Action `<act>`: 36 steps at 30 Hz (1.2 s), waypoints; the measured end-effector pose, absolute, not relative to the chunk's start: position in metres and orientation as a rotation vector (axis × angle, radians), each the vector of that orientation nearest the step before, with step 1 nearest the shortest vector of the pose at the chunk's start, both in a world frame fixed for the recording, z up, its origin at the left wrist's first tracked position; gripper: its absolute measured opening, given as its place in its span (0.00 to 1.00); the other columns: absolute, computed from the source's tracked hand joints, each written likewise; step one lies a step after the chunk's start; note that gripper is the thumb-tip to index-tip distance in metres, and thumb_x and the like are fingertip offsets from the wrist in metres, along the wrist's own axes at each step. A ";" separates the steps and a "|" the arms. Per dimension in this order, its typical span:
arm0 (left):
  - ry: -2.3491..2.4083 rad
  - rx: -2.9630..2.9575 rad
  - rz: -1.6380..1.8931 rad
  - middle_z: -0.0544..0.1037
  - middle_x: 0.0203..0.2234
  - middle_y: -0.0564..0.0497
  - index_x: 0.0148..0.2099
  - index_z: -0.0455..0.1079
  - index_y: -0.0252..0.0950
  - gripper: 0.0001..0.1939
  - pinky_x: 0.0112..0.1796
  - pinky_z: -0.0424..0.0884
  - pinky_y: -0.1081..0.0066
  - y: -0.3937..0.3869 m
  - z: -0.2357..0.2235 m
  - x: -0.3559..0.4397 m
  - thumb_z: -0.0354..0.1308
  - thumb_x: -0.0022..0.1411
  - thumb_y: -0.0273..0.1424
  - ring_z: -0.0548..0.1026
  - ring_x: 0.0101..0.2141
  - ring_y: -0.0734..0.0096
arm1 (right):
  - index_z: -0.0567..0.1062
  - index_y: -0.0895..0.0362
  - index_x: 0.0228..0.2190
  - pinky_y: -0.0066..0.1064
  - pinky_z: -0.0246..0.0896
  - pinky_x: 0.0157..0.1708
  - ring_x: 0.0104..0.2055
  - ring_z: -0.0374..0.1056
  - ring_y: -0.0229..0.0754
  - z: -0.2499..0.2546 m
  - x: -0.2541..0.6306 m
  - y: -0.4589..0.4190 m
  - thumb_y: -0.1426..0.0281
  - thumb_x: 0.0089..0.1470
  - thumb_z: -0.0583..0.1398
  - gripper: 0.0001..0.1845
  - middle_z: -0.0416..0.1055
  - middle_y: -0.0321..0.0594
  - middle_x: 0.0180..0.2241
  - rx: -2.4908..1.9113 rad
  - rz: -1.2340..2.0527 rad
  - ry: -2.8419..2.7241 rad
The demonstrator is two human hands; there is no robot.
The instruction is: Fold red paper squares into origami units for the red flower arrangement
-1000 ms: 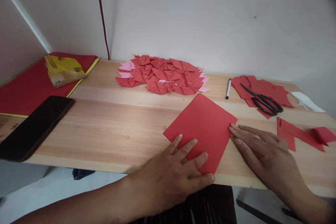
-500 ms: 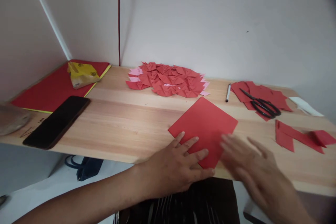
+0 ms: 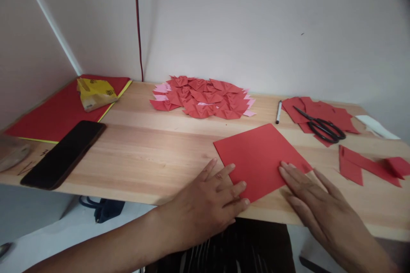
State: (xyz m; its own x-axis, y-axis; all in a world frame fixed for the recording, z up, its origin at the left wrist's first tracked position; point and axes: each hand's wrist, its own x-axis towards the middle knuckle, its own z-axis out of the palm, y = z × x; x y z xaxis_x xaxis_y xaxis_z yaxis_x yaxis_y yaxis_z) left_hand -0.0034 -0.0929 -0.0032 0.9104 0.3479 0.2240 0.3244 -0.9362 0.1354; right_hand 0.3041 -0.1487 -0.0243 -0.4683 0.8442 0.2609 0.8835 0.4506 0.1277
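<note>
A square sheet of red paper (image 3: 256, 160) lies flat near the front edge of the wooden table (image 3: 137, 149). The fingers of my left hand (image 3: 208, 202) are spread, with the tips resting on the paper's lower left edge. My right hand (image 3: 315, 198) lies flat, its fingertips on the paper near the right corner and its thumb held apart. Neither hand grips anything. Part of the sheet's right side is hidden under my right fingers.
Folded red and pink paper pieces (image 3: 205, 98) lie by the wall. Black scissors (image 3: 323, 128) rest on red paper scraps (image 3: 336, 115), beside a marker (image 3: 279, 112). More red strips (image 3: 371, 164) lie right. A phone (image 3: 65, 153), yellow packet (image 3: 96, 94) and red sheets (image 3: 57, 111) lie left.
The red sheet has turned and shifted right. My right hand, blurred before, now rests on it. My left hand has moved slightly left.
</note>
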 end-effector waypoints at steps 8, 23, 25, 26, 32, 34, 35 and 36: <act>0.589 2.953 0.511 0.72 0.55 0.51 0.53 0.70 0.39 0.16 0.61 0.52 0.47 -0.083 -0.001 -0.017 0.48 0.69 0.36 0.61 0.61 0.55 | 0.54 0.65 0.64 0.52 0.54 0.54 0.56 0.66 0.55 -0.023 0.295 -0.156 0.64 0.64 0.45 0.31 0.64 0.57 0.59 -1.496 -0.559 -2.556; 0.827 3.059 0.250 0.51 0.67 0.41 0.69 0.48 0.30 0.45 0.64 0.42 0.49 -0.105 -0.021 -0.002 0.37 0.62 0.58 0.49 0.66 0.54 | 0.47 0.69 0.65 0.48 0.54 0.53 0.58 0.64 0.53 -0.008 0.216 -0.166 0.63 0.59 0.50 0.39 0.64 0.55 0.59 -1.345 -0.522 -2.628; 0.827 3.052 0.210 0.49 0.68 0.40 0.68 0.48 0.29 0.44 0.64 0.39 0.48 -0.104 -0.020 -0.003 0.37 0.62 0.58 0.47 0.67 0.54 | 0.42 0.73 0.66 0.47 0.53 0.54 0.58 0.63 0.53 -0.012 0.204 -0.166 0.63 0.58 0.50 0.42 0.65 0.55 0.58 -1.274 -0.496 -2.660; 0.832 3.050 0.197 0.48 0.68 0.40 0.68 0.48 0.28 0.44 0.64 0.38 0.48 -0.104 -0.019 -0.003 0.38 0.63 0.57 0.47 0.67 0.54 | 0.41 0.74 0.66 0.47 0.53 0.54 0.58 0.63 0.53 -0.014 0.201 -0.166 0.63 0.57 0.50 0.43 0.66 0.55 0.57 -1.268 -0.491 -2.659; 0.859 3.051 0.188 0.48 0.68 0.42 0.68 0.48 0.29 0.44 0.64 0.27 0.51 -0.109 -0.016 -0.013 0.38 0.63 0.57 0.45 0.67 0.56 | 0.42 0.69 0.66 0.45 0.50 0.56 0.58 0.63 0.50 -0.021 0.217 -0.172 0.63 0.57 0.51 0.43 0.65 0.52 0.59 -1.328 -0.474 -2.650; 0.853 3.068 0.175 0.49 0.68 0.44 0.68 0.49 0.31 0.44 0.64 0.25 0.53 -0.110 -0.014 -0.020 0.41 0.62 0.57 0.46 0.67 0.58 | 0.43 0.68 0.66 0.45 0.49 0.56 0.58 0.64 0.49 -0.018 0.228 -0.172 0.63 0.58 0.51 0.41 0.65 0.51 0.59 -1.356 -0.478 -2.642; 0.854 3.082 0.164 0.50 0.68 0.45 0.68 0.50 0.32 0.44 0.64 0.24 0.53 -0.110 -0.013 -0.024 0.44 0.60 0.57 0.46 0.67 0.58 | 0.44 0.67 0.66 0.45 0.48 0.56 0.57 0.65 0.48 -0.016 0.233 -0.172 0.64 0.59 0.50 0.40 0.65 0.51 0.59 -1.359 -0.483 -2.637; 0.859 3.096 0.147 0.51 0.67 0.45 0.68 0.51 0.32 0.45 0.64 0.23 0.53 -0.111 -0.012 -0.028 0.48 0.59 0.57 0.47 0.67 0.57 | 0.45 0.67 0.66 0.45 0.47 0.57 0.56 0.66 0.48 -0.014 0.238 -0.172 0.64 0.60 0.50 0.39 0.65 0.51 0.59 -1.360 -0.486 -2.633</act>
State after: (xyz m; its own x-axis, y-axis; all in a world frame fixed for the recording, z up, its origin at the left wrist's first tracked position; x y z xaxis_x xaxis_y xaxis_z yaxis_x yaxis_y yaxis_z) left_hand -0.0280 -0.1106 -0.0118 0.8534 0.5099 0.1079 0.5167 -0.8548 -0.0476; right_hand 0.2384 -0.1721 -0.0144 -0.5819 0.7681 0.2671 0.8129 0.5394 0.2197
